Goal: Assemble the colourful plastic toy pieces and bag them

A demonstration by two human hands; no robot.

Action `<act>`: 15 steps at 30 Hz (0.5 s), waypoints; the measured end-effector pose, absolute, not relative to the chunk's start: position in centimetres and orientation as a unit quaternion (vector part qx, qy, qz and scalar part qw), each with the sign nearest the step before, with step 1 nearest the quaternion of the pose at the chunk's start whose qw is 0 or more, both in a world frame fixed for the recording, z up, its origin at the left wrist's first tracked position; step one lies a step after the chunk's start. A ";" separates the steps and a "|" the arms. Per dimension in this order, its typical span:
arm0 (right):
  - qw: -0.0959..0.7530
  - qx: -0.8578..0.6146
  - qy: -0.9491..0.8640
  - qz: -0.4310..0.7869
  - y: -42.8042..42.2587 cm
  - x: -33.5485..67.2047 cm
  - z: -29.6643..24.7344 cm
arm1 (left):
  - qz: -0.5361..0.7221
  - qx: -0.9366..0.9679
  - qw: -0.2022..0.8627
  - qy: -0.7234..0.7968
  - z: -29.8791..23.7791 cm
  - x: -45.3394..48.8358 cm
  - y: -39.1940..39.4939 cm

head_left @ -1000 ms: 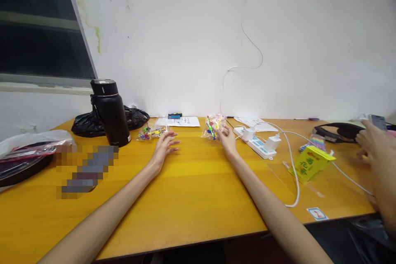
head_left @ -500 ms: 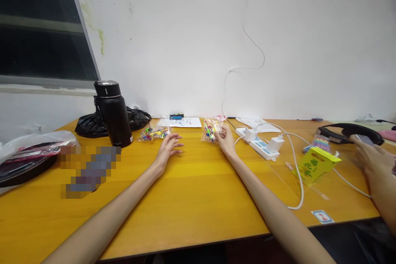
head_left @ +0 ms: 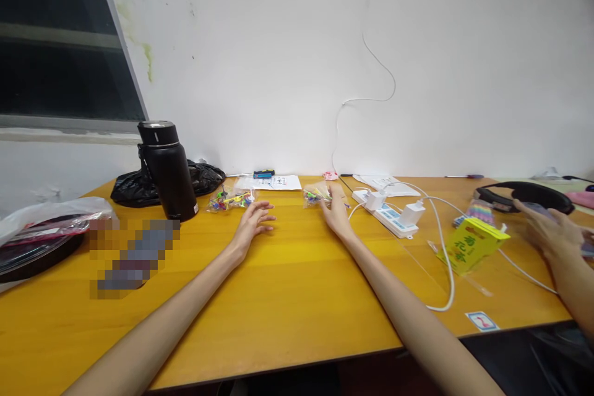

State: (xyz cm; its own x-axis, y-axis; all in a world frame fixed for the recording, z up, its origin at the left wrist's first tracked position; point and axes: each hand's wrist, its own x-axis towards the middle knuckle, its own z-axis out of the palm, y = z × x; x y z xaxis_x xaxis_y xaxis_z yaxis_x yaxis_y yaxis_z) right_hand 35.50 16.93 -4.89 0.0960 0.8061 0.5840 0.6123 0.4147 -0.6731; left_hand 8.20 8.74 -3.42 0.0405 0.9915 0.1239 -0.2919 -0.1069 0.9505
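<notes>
My left hand (head_left: 253, 224) lies flat on the yellow wooden table (head_left: 288, 284) with its fingers spread, just short of a clear bag of coloured small parts (head_left: 229, 199). My right hand (head_left: 335, 209) rests with fingers stretched out on a second clear bag of coloured parts (head_left: 315, 196), which lies flat on the table. Neither hand grips anything.
A black flask (head_left: 167, 168) and a black plastic bag (head_left: 134, 184) stand at the back left. A white power strip (head_left: 387, 215) with chargers and cable, a yellow carton (head_left: 471, 244) and papers (head_left: 273, 182) lie right. Another person's hand (head_left: 550, 232) reaches in at right.
My right hand has lowered the bag of coloured parts from upright onto the table and opened flat on it. The other person's hand at right has dropped lower.
</notes>
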 end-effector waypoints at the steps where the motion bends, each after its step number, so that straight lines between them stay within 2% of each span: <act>1: 0.506 -0.537 -0.670 0.085 17.0 35.5 -4.9 | 0.578 0.467 0.552 0.377 -3.5 8.2 8.7; 5: 0.495 -0.537 -0.681 0.050 17.1 35.3 -5.1 | 0.568 0.484 0.539 0.390 -3.5 8.5 8.9; 8: 0.505 -0.520 -0.688 0.027 16.9 35.3 -4.9 | 0.525 0.557 0.481 0.428 -2.1 8.1 8.5; 10: 0.515 -0.504 -0.693 0.014 16.7 35.3 -4.6 | 0.446 0.659 0.383 0.469 -0.4 6.9 7.1; 12: 0.528 -0.490 -0.693 0.008 16.4 35.2 -4.2 | 0.365 0.745 0.224 0.511 1.4 4.5 4.8; 15: 0.551 -0.467 -0.692 0.019 15.8 34.6 -3.5 | 0.287 0.700 0.005 0.654 2.4 -1.4 0.5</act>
State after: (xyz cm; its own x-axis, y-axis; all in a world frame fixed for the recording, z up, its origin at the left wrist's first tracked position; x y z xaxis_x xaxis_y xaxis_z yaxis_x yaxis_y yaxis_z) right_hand 34.63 15.82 -3.46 0.0418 0.6664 0.7444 0.6254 0.5636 -0.5397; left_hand -1.38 0.53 2.44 -0.0202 0.9187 0.3945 0.9128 -0.1441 0.3821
